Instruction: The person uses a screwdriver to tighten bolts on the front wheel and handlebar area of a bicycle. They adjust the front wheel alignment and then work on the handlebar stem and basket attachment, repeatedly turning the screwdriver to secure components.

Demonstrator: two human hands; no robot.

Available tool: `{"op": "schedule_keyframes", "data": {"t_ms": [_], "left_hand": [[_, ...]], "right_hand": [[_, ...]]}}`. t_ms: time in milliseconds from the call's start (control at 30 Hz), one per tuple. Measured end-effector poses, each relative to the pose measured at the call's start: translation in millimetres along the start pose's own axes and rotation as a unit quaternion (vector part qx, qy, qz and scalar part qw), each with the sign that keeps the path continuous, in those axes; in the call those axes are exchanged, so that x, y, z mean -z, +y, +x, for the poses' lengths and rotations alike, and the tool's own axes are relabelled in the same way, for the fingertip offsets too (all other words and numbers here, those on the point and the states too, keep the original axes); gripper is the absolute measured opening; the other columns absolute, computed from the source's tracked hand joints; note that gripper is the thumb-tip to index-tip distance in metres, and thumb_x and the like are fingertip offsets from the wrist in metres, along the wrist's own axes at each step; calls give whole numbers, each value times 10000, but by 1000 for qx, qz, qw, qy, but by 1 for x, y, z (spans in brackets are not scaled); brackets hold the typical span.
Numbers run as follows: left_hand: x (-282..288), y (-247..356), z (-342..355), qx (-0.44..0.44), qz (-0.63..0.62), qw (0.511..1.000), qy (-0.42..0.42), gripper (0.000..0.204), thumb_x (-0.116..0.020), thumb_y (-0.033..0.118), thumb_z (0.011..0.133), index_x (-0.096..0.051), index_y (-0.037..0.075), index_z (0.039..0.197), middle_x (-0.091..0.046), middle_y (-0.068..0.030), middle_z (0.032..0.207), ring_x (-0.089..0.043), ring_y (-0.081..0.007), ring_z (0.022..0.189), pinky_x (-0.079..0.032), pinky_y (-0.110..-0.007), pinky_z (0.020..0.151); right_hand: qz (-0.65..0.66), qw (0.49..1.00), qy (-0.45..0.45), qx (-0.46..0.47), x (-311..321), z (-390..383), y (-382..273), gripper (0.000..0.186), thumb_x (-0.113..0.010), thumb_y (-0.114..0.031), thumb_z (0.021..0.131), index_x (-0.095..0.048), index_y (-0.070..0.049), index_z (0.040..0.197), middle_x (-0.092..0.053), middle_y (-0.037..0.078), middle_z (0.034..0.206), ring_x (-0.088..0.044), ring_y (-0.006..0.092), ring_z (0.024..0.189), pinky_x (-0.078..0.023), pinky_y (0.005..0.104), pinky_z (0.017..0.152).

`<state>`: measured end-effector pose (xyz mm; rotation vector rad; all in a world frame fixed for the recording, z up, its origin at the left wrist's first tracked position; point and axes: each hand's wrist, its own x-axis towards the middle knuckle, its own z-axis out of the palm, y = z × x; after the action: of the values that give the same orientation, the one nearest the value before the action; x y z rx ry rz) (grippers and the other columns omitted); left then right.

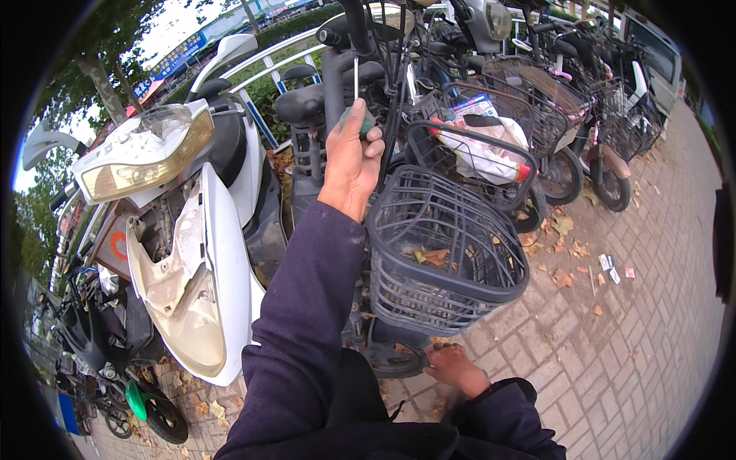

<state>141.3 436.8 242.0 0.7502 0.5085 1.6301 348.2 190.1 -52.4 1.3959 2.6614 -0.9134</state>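
My left hand (354, 157) is raised in front of me, closed around the green handle of a screwdriver (356, 80). The thumb lies along the handle, and the metal shaft points up toward the black handlebar (356, 27) of an electric bike. In the picture the shaft's upper end meets the bar's underside; whether they touch I cannot tell. Low down, my right hand (458, 369) hangs beside the bike's front wheel (395, 359), fingers loosely apart and nothing seen in them. Between the hands sits the bike's black plastic basket (448, 253), with dry leaves inside.
A white scooter (203, 284) with a loosened, dirty front panel stands close on the left. To the right, another basket (483, 149) holds a white and red bag, with more parked bikes beyond. Brick paving (590, 360) carries fallen leaves. A white railing (268, 65) runs behind.
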Motion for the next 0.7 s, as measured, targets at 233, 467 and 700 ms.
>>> {"op": "schedule_keyframes", "data": {"t_ms": [233, 467, 700], "left_hand": [[-2, 7, 5, 106, -33, 993, 39, 481, -564, 532, 992, -489, 61, 928, -531, -106, 823, -351, -96, 471, -254, -227, 394], [-10, 17, 9, 132, -102, 981, 100, 436, -733, 433, 926, -496, 69, 960, -502, -89, 819, -460, -123, 619, -279, -219, 406], [-9, 7, 8, 39, -20, 995, 85, 407, -765, 375, 911, -507, 78, 1020, -524, -73, 846, -485, -131, 624, -306, -209, 420]], "right_hand": [[-2, 1000, 19, 17, -5, 0, 2, 439, -700, -290, 865, -538, -37, 1184, -649, 214, 1144, -634, 437, 1088, -484, 549, 902], [-10, 1000, 6, 8, -2, 0, 0, 444, -705, -303, 863, -543, -36, 1179, -653, 207, 1143, -643, 430, 1076, -490, 542, 900], [-6, 1000, -8, -11, -6, 3, 4, 472, -693, -331, 850, -580, -74, 1230, -635, 190, 1173, -639, 430, 1074, -495, 544, 917]]}}
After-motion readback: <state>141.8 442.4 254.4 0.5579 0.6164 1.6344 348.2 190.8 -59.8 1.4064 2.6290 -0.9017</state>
